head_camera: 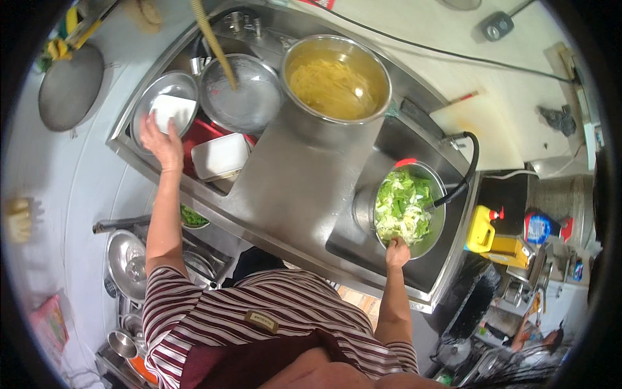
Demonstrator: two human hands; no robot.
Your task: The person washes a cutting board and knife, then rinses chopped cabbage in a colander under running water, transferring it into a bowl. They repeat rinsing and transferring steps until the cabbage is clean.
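My left hand (pixel 163 141) is over the rim of a metal bowl (pixel 184 83) at the left of the sink, with fingers spread beside a white rectangular piece (pixel 176 111) inside it; whether they touch it I cannot tell. At the right, my right hand (pixel 398 252) grips the near rim of a metal pot (pixel 440 226) holding cut leafy greens (pixel 403 204). A black hose (pixel 459 190) reaches into that pot. Pale yellow strips in liquid (pixel 335 85) fill a large steel bowl (pixel 385 104) on the raised middle of the steel sink unit.
A wide metal basin (pixel 243 97) with a ribbed yellow hose (pixel 214 36) stands beside the left bowl. Below it lie a white rectangular container (pixel 221 156) and a red container (pixel 194 133). A yellow jug (pixel 480 228) stands right of the sink. Another person (pixel 527 335) is at the far lower right.
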